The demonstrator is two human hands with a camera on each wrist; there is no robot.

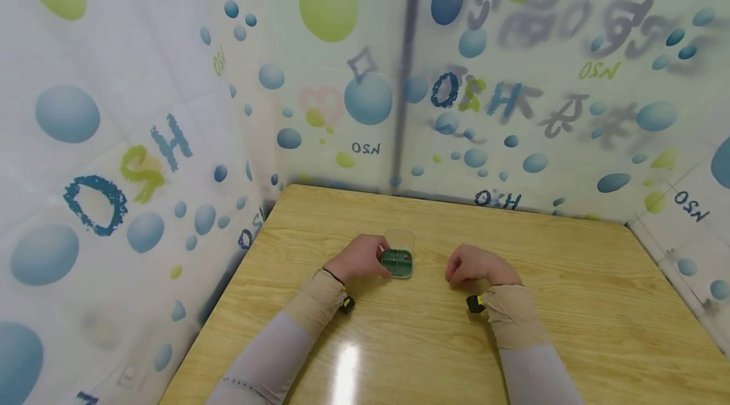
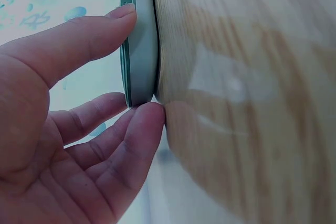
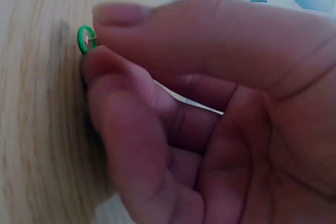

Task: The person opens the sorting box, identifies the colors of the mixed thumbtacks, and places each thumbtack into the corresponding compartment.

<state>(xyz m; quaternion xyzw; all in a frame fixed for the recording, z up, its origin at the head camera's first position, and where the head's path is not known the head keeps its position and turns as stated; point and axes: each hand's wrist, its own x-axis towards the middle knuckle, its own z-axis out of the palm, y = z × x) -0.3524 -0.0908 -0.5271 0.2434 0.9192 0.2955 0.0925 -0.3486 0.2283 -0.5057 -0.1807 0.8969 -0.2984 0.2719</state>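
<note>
A small pill-box-like case (image 1: 397,263) with green compartments lies on the table, its clear lid (image 1: 400,239) raised at the far side. A small dark red piece (image 1: 407,257) sits in its far right compartment. My left hand (image 1: 360,257) holds the case from the left; in the left wrist view the thumb is on the rim of the case (image 2: 143,45) and the fingers are at its side. To the right, my right hand (image 1: 474,265) is low over the table. Its thumb and forefinger pinch a small round green-rimmed piece (image 3: 82,39), partly hidden by the fingertips.
The wooden table (image 1: 570,278) spreads around both hands. Behind it and along the left hang white printed sheets (image 1: 319,101) with blue and green dots. A bright light reflection (image 1: 345,373) shows on the tabletop near the front.
</note>
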